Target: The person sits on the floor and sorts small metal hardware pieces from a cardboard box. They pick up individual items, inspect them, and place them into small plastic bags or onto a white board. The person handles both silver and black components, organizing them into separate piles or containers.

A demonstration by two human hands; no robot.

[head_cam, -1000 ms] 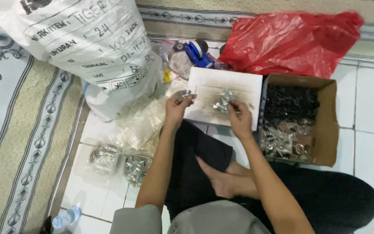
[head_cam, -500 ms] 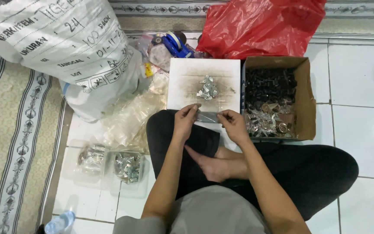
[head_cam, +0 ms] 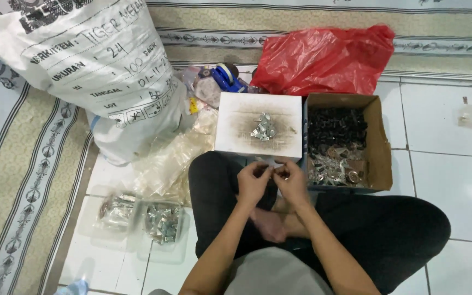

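I sit cross-legged on a tiled floor. My left hand (head_cam: 253,180) and my right hand (head_cam: 290,179) are together over my lap, fingertips pinched on a small metal part (head_cam: 273,170) between them. Just beyond them lies a white board (head_cam: 230,131) smudged dark in the middle, with a small heap of silvery metal pieces (head_cam: 262,128) on it. To its right is an open cardboard box (head_cam: 379,142) holding black parts and shiny pieces in clear wrap.
A large white printed sack (head_cam: 88,71) stands at the back left, a red plastic bag (head_cam: 323,57) at the back. Clear bags (head_cam: 170,164) lie left of my knee, with two filled packets (head_cam: 162,221) nearer. A patterned rug (head_cam: 17,180) runs along the left.
My hands have drawn back from the white board towards my lap and come together. The view has shifted, so the board and box sit lower in frame.
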